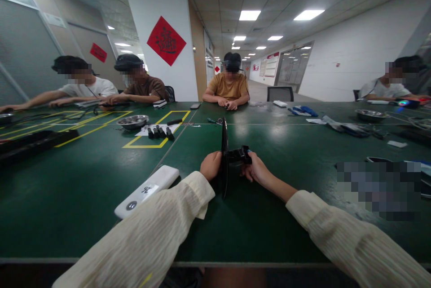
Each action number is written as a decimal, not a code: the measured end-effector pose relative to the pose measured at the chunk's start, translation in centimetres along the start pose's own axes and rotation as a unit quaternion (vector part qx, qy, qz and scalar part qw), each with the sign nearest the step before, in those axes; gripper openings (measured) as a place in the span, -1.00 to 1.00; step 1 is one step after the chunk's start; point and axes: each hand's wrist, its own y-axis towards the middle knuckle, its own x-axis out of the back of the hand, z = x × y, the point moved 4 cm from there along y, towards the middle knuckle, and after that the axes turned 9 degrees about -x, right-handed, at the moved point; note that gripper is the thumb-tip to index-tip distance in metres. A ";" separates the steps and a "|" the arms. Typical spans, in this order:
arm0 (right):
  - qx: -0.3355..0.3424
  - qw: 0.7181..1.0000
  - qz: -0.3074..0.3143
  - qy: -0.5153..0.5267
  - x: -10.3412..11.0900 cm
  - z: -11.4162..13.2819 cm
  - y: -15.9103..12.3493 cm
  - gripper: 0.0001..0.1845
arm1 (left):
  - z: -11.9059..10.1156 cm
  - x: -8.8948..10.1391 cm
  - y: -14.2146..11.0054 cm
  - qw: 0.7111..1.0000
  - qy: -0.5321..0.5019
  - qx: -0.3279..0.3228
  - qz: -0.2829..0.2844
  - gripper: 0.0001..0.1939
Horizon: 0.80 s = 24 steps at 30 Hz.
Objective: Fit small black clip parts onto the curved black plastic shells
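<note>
A thin black flat panel (pixel 224 153) stands on edge on the green table (pixel 84 198), seen edge-on. My left hand (pixel 210 165) is closed around its lower left side. A black bracket-like part (pixel 239 155) sticks out from the panel's right face, and my right hand (pixel 256 170) grips it from below. Both cream sleeves reach in from the near edge.
A white power bank (pixel 147 191) lies by my left forearm. Farther off are a metal bowl (pixel 133 121), small black parts (pixel 160 133) in a yellow-taped square, and tools at the right. Several people sit around the table's far and side edges. A blurred patch covers the right side.
</note>
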 end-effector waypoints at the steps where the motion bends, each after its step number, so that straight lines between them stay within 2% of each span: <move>1: 0.000 1.000 0.000 0.000 0.0 0.0 0.0 -0.37 | 0.0 0.0 0.0 1.000 0.009 -0.005 -0.001 -0.67; 14: 0.010 1.000 0.004 -0.014 0.0 0.0 0.1 -0.37 | -0.7 0.2 0.1 0.999 0.051 -0.014 0.007 -0.68; 19: 0.000 1.000 -0.003 -0.007 -0.1 0.2 -0.2 -0.39 | -0.1 0.1 0.3 1.000 0.004 -0.029 0.003 -0.66; 24: 0.002 1.000 0.003 -0.008 -0.2 0.3 -0.3 -0.38 | 0.7 -0.1 0.3 0.999 -0.048 -0.013 -0.021 -0.65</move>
